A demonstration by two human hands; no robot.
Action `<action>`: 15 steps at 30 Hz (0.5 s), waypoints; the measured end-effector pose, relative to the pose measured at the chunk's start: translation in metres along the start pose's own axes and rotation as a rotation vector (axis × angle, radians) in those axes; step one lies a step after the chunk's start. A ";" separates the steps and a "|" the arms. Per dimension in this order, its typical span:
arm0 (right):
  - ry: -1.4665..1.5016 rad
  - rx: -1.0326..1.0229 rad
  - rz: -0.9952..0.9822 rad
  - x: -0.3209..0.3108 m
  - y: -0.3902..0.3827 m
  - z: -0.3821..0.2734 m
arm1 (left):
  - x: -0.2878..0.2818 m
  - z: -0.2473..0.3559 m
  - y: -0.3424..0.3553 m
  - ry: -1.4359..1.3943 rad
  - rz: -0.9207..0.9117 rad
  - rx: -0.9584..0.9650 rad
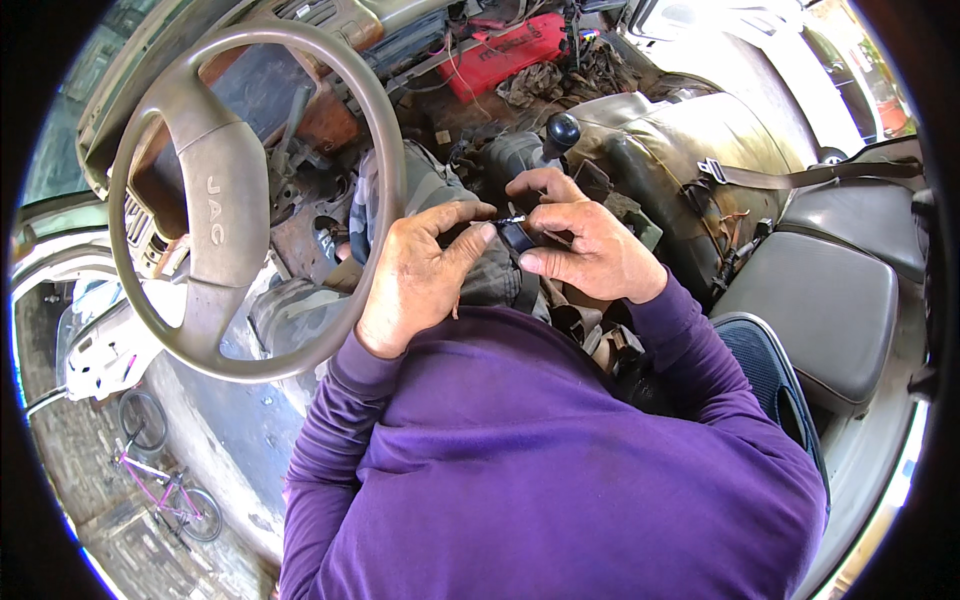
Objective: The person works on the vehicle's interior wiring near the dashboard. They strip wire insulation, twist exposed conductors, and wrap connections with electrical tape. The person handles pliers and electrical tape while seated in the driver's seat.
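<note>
In front of my purple-sleeved torso, both hands meet at a small black part [515, 236] with a short dark strand and pale bits along its top; its exact kind is unclear. My left hand [425, 268] has thumb and forefinger closed at the strand's left end. My right hand [590, 250] grips the black part with curled fingers and thumb. Just beyond them stands the gear lever [562, 132] with its round black knob.
A steering wheel [225, 215] is at left, grey seats [805, 320] at right, with a seat belt [810, 178] above. Forward lie a red panel [505, 50] and loose wiring and debris [535, 85]. Through the open left doorway shows a pink bicycle [165, 480].
</note>
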State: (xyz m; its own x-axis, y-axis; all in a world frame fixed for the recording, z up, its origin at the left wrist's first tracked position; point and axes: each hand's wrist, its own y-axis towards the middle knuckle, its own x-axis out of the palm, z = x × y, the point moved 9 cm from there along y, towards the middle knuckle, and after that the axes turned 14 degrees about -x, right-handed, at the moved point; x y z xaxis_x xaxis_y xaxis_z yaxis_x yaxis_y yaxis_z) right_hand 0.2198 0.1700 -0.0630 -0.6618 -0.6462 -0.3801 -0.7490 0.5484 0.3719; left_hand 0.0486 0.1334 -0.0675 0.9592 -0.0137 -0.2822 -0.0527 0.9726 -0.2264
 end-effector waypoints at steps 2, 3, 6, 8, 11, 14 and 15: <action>-0.084 -0.045 -0.005 0.000 -0.002 0.001 | -0.001 0.003 0.000 0.050 0.003 0.027; -0.138 -0.057 0.003 0.000 -0.002 0.002 | -0.002 0.005 0.000 0.083 0.014 0.060; -0.207 -0.075 0.047 0.008 0.000 0.004 | -0.001 0.016 -0.004 0.179 0.092 0.244; -0.128 -0.061 0.098 0.014 -0.001 0.007 | 0.000 0.022 -0.007 0.167 0.142 0.331; -0.125 -0.029 0.134 0.033 -0.005 0.016 | -0.002 0.013 -0.007 0.109 0.214 0.318; -0.214 -0.062 0.065 0.046 -0.005 0.007 | -0.004 0.006 -0.007 0.094 0.286 0.306; -0.213 -0.084 0.046 0.047 -0.007 0.001 | -0.004 0.005 -0.007 0.095 0.306 0.306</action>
State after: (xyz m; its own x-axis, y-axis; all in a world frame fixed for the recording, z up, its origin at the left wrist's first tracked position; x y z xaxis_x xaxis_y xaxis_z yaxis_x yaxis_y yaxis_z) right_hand 0.1936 0.1364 -0.0842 -0.6933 -0.4901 -0.5283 -0.7189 0.5225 0.4585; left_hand 0.0465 0.1275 -0.0596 0.8818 0.2784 -0.3806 -0.2323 0.9589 0.1632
